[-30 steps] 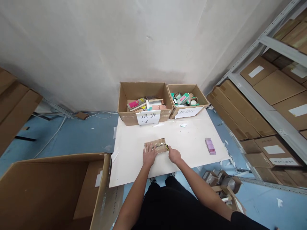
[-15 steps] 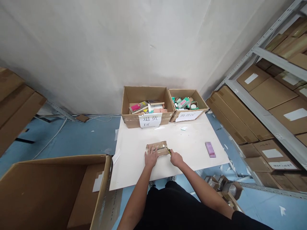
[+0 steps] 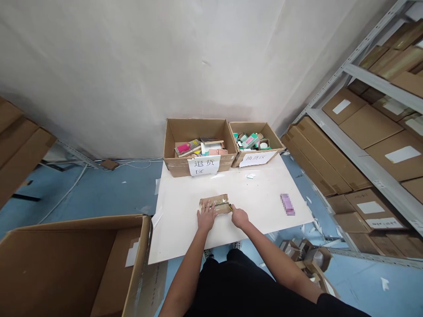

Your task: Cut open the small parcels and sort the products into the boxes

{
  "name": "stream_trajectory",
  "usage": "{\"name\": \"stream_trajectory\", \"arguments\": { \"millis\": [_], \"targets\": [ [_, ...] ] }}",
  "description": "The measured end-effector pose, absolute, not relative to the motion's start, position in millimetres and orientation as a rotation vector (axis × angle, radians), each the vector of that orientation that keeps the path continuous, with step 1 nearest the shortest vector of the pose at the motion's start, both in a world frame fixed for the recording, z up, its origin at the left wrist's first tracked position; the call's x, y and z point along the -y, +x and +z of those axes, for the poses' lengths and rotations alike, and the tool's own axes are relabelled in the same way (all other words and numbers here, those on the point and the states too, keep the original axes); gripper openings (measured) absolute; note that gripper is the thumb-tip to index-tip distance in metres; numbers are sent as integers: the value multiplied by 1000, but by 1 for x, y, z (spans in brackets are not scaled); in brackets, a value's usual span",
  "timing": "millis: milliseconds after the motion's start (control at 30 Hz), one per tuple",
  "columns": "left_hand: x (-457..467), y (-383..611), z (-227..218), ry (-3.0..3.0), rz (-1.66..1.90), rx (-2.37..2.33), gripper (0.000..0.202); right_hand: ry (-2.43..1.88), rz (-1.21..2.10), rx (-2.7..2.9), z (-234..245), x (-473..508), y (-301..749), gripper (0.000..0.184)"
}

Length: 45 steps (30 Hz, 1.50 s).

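A small brown taped parcel [image 3: 215, 204] lies on the white table [image 3: 257, 193] in front of me. My left hand [image 3: 206, 218] rests flat on its near left part, fingers spread. My right hand [image 3: 239, 217] is closed around a small tool with a yellow tip [image 3: 230, 207], which touches the parcel's right end.
Two open labelled cartons stand at the table's far edge: the left carton [image 3: 198, 143] and the right carton [image 3: 255, 141], both with small packets. A blurred purple item [image 3: 287, 204] lies at the right. A large open carton [image 3: 72, 264] is near left; shelves with boxes [image 3: 363, 145] at right.
The hands and parcel hold nearly the same place; only the view has shifted slightly.
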<state>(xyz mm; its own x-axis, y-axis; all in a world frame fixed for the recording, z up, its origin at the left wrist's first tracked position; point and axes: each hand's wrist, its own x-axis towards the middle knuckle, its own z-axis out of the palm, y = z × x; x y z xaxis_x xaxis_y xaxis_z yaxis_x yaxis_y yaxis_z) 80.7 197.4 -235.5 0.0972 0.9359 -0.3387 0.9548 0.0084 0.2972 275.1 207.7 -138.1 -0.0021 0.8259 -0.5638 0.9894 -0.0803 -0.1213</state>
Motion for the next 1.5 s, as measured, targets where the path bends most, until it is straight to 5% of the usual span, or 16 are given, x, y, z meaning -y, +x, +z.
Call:
{"name": "stream_trajectory", "arguments": {
  "millis": [133, 367, 533, 667, 867, 1033, 1267, 1500],
  "targets": [
    [-203, 78, -224, 1986, 5, -1837, 59, 2239, -777, -1965, -141, -200, 283, 51],
    [-226, 62, -204, 1929, 40, -1844, 56, 2553, -1071, -1770, -197, -182, 257, 80],
    [-212, 56, -196, 1878, -160, -1985, 65, 2601, -1133, -1900, -210, -247, 234, 91],
    [-200, 51, -184, 1850, -265, -1839, 50, 2561, -1103, -1862, -195, -304, 235, 101],
    [-219, 51, -182, 2032, -101, -1727, 73, 2727, -921, -1879, -197, -255, 254, 80],
    [-226, 63, -209, 2169, -125, -1474, 88, 2548, -801, -1938, -218, -199, 273, 82],
    [-206, 101, -215, 2045, -128, -1809, 63, 2641, -946, -1867, -205, -280, 285, 93],
    [-214, 103, -221, 2192, 90, -1725, 59, 2715, -1022, -1889, -181, -280, 307, 65]
  ]
}}
